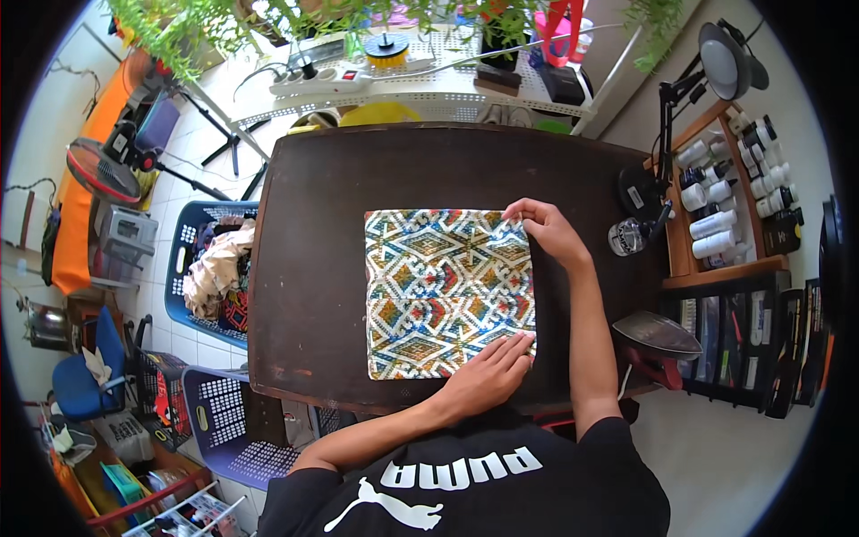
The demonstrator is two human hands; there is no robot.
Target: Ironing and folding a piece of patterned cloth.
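A square of patterned fabric point(449, 295), folded or sewn flat, lies on the dark wooden table point(309, 201). Its print has white, blue, ochre and red diamond shapes. My right hand point(547, 231) is at the far right corner, with thumb and fingertips closed around the edge there. Across the near right corner my left hand point(490, 369) rests palm down, its fingers stretched out on the cloth. The left thumb is mostly hidden.
A clothes iron point(658, 335) stands at the table's right edge, by a desk lamp point(641, 188) and a glass jar point(627, 237). Bottles fill a wooden rack point(681, 275). Left of the table are a blue basket of cloth point(176, 268) and a purple-grey basket point(231, 463). A white perforated shelf point(429, 90) stands behind.
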